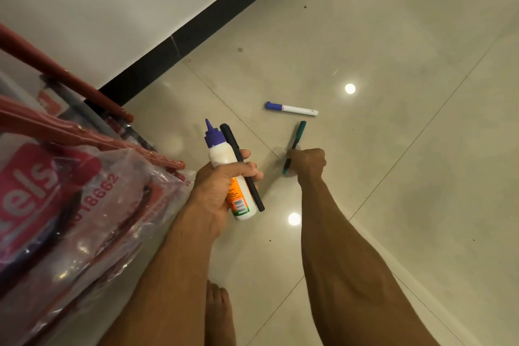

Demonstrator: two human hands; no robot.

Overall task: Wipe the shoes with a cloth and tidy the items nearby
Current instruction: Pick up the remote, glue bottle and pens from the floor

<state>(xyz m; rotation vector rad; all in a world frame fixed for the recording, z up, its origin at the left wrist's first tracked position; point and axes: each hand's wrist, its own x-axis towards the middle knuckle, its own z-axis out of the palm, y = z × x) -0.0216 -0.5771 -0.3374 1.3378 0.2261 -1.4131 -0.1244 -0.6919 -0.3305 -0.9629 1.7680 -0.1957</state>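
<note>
My left hand [222,185] grips a white glue bottle [224,157] with a purple cap together with a black pen [238,157], both held above the floor. My right hand [307,161] is curled round the lower end of a teal pen [297,136] that lies on the tiled floor. A white marker with a blue cap [290,108] lies flat on the floor just beyond the teal pen, apart from both hands. No shoes or cloth are visible in this view.
A red metal rack [92,101] stands at the left with clear plastic bags bearing red labels [70,199] on it. A black skirting board [213,19] runs along the white wall. My bare foot [220,314] is at the bottom centre on the glossy tiled floor [407,149].
</note>
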